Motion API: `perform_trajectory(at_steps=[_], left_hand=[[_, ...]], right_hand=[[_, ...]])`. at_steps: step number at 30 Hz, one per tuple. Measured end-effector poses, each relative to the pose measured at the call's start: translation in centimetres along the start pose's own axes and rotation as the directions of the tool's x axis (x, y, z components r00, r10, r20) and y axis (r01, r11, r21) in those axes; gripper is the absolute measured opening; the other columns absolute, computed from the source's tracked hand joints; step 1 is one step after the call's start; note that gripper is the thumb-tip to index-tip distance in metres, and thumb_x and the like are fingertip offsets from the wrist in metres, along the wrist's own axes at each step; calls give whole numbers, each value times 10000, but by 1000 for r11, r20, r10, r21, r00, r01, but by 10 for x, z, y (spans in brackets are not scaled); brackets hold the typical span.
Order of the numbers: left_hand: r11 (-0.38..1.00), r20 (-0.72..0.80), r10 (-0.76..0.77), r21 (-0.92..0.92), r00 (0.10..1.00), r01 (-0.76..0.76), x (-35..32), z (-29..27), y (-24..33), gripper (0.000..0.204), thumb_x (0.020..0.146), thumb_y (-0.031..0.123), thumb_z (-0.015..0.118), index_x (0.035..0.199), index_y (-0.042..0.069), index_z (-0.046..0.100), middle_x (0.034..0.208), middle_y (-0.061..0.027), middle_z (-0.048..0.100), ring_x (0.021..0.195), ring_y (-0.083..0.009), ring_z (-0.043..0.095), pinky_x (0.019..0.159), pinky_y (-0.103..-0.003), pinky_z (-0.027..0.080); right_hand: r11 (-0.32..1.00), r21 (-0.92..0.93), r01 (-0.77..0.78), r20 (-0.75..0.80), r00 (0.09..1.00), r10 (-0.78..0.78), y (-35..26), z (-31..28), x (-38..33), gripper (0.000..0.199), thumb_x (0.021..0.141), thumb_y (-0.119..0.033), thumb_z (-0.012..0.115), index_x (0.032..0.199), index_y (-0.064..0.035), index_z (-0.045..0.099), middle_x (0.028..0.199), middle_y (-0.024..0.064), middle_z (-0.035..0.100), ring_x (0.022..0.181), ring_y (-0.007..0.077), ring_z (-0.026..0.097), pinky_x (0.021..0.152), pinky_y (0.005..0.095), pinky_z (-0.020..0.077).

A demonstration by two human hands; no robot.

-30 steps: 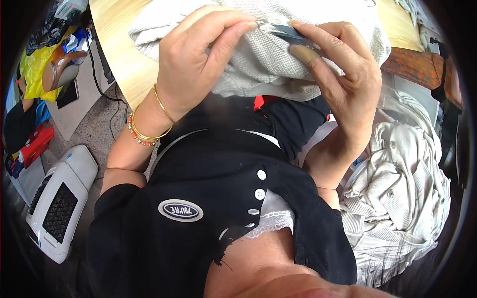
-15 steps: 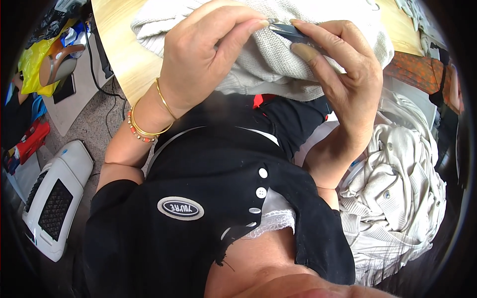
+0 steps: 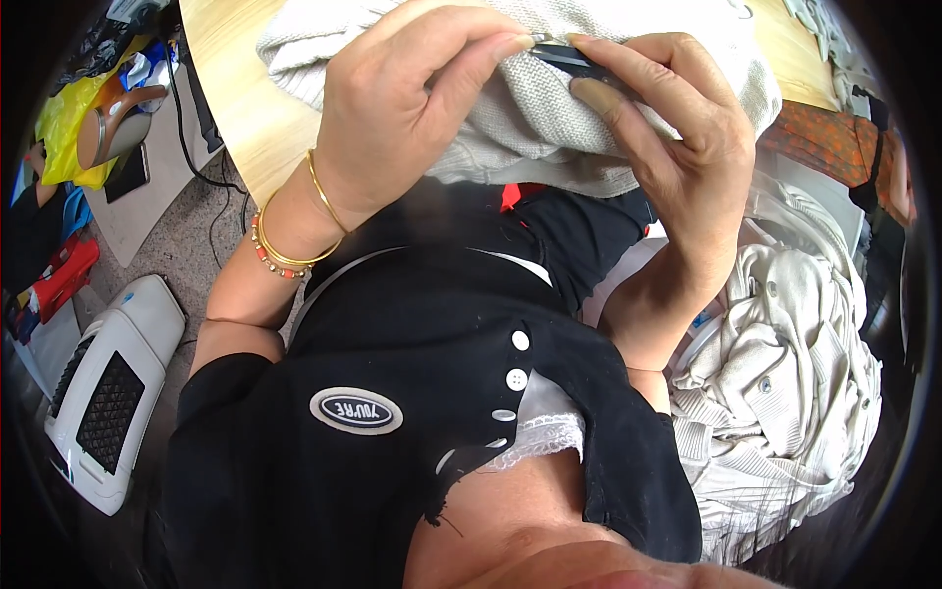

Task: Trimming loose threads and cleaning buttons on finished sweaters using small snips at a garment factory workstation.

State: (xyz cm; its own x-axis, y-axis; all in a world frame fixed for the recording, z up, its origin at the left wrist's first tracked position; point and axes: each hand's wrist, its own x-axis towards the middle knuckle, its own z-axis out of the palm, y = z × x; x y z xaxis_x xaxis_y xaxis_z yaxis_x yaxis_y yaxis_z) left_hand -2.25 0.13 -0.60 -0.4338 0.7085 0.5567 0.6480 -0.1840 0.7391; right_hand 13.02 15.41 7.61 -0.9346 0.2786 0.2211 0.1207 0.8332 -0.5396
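Note:
A light grey knitted garment [image 3: 579, 133] lies bunched on the table's near edge, its fabric hanging over toward my lap. My left hand [image 3: 417, 108] pinches a bit of the knit between thumb and forefinger; a small detail at the fingertips is too small to make out. Between the thumb and fingers of my right hand [image 3: 682, 113] is a pair of dark thread snips [image 3: 567, 62]. Their blades point left, close to my left fingertips and just above the fabric. Part of the snips is hidden by my right fingers.
The pale wooden table [image 3: 231, 74] extends behind the garment. At my right is a heap of similar light knitwear [image 3: 785, 344]. To my left stand a white-and-black appliance [image 3: 118, 393], a yellow bag [image 3: 64, 137] and a hanging black cable [image 3: 182, 137].
My right thumb and fingers have shifted slightly left and up with the snips, and the blades sit at a slightly different angle. My left hand keeps its pinch in place.

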Motion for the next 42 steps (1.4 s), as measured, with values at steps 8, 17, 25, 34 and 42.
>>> perform_trajectory(at_steps=[8,17,25,34,42], left_hand=[[1000,13,-13,-8,1000,14,0,0,0,130,968,70,697,1052,-23,735,986,-99,738,890,-177,697,797,-259,540],[1000,-3,-3,7,1000,3,0,0,0,126,967,70,700,1049,-20,734,995,-94,739,892,-170,693,801,-258,538],[999,11,-36,-30,999,36,0,0,2,119,972,51,687,1049,-29,728,1003,-98,734,895,-164,686,807,-251,532],[999,21,-48,-18,999,49,-1,0,2,119,972,54,688,1049,-28,729,1002,-97,733,891,-157,684,803,-246,530],[1000,16,-27,-14,1000,27,-1,-1,0,125,973,61,690,1056,-23,730,1004,-96,733,897,-159,685,802,-248,532]], right_hand=[[1000,6,-4,-9,1000,4,0,0,-1,321,798,12,786,1115,-32,775,904,54,649,811,127,633,727,234,493],[1000,-4,15,-40,999,-15,2,2,-2,291,813,20,779,1102,-18,773,897,54,662,803,121,635,718,239,496],[1000,15,15,-44,999,-14,4,-3,-6,306,817,21,779,1120,-20,769,904,47,659,810,113,632,719,232,490],[1000,0,23,6,1000,-23,6,-3,-4,304,810,7,782,1113,-19,768,907,56,657,802,123,636,707,237,494],[1000,12,14,7,1000,-14,5,0,-4,300,810,2,782,1109,-22,771,907,60,657,802,128,645,710,236,498]])
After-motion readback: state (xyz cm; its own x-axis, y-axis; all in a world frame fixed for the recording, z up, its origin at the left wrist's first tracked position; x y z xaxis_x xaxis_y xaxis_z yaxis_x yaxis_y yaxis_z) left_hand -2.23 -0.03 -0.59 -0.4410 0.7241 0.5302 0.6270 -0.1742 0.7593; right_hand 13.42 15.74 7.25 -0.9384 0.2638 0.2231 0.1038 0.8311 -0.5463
